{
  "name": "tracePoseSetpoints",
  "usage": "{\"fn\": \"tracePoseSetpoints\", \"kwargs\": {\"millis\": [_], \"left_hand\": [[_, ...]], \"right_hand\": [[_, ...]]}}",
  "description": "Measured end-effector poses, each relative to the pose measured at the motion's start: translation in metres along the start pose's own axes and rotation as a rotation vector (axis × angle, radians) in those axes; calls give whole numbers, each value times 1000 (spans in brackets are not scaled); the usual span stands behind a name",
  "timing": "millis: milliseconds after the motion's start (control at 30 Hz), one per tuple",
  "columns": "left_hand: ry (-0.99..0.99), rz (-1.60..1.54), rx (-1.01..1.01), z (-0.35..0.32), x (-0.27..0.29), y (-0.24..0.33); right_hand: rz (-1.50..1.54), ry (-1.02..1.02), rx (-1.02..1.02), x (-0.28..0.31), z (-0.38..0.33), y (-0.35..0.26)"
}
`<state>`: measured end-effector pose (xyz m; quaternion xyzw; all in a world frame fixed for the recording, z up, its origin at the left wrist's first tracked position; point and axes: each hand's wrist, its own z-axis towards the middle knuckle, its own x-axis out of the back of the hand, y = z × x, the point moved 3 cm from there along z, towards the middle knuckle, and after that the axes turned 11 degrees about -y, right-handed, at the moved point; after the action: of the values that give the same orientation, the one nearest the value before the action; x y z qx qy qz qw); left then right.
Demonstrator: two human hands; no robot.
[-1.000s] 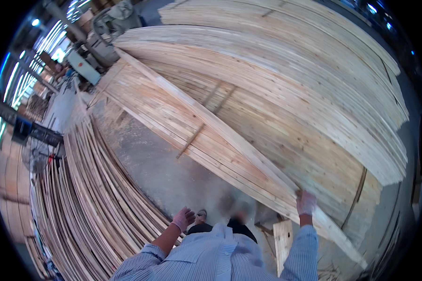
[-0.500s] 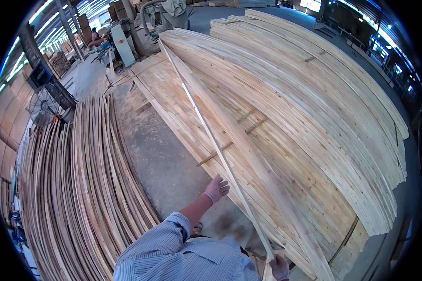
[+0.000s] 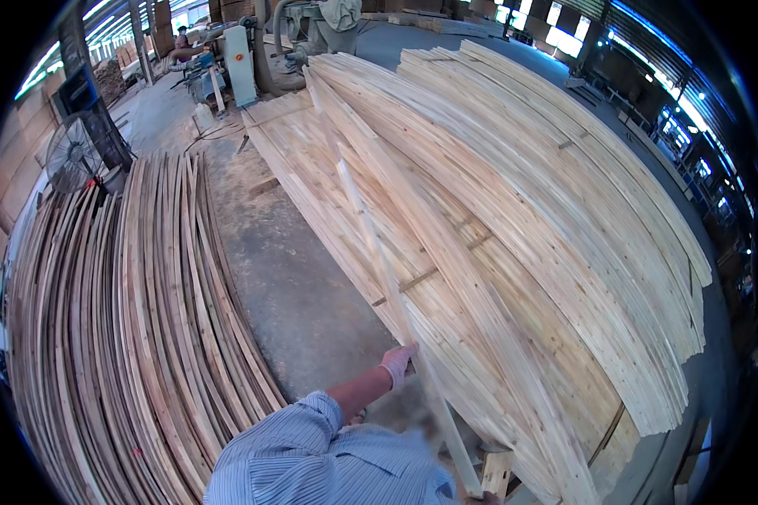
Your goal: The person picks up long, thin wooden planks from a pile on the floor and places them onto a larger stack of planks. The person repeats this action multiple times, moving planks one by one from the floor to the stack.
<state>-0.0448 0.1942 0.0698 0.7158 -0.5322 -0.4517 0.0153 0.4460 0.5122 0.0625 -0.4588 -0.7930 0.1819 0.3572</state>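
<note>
My left hand (image 3: 398, 364) reaches forward, arm outstretched, fingers closed on the long thin wooden strip (image 3: 379, 252); my right hand (image 3: 483, 499) grips its near end at the frame's edge.

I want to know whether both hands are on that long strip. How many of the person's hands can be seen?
2: the left hand grips the long wooden strip mid-length; the right hand barely shows at the bottom edge by the strip's near end, its grip hidden.

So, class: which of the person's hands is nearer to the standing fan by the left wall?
Left. The left hand grips the long plank at mid-frame, while the right hand holds its near end at the bottom edge, farther from the fan.
</note>
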Motion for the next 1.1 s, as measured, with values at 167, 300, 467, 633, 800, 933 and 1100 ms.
{"fn": "tracePoseSetpoints", "kwargs": {"millis": [167,300,467,633,800,933,1100], "left_hand": [[23,33,3,-43,31,2],[48,52,11,-57,60,-11],[66,39,32,-83,71,-29],[106,-69,-1,-115,79,-43],[136,-149,5,-134,93,-73],[249,-152,-38,-141,105,-80],[241,-121,-128,-116,133,-51]], "right_hand": [[-604,-56,4,-50,-23,1],[-344,-37,-207,-59,-23,-27],[-287,-21,-275,-70,-36,-37],[-280,-22,-288,-78,-47,-24],[-282,-26,-318,-83,-61,-3],[-243,0,-59,-90,-49,53],[-589,77,86,-101,6,53]]}}
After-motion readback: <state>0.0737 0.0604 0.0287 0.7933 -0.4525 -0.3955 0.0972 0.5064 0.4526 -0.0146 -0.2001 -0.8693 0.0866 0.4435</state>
